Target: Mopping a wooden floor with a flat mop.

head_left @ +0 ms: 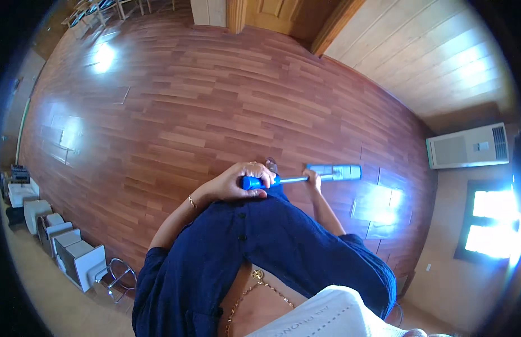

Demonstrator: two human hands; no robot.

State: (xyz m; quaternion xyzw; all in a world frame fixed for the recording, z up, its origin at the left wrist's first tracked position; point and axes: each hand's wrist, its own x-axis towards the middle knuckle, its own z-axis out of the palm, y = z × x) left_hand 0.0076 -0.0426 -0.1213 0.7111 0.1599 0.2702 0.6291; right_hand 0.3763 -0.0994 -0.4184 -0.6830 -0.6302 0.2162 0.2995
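Note:
In front of my waist I hold a long-handled tool (294, 180) level, lying left to right. It has a thick blue grip, a thin silver shaft and a flat, rectangular head (342, 172) in blue and pale grey; its exact kind I cannot make out. My left hand (249, 178) is wrapped round the blue grip, and the grip's rounded end sticks out to the left. Farther right, my right hand (312, 180) closes round the shaft close to the head. A foot (271, 164) shows just beyond the grip.
Reddish-brown wood flooring (215, 106) spreads around me. A wooden door (277, 12) stands ahead. To the right are a white floor-standing air conditioner (468, 147) and a bright window (490, 222). Along the left wall stand several boxy pieces (78, 255) and a round metal frame (121, 275).

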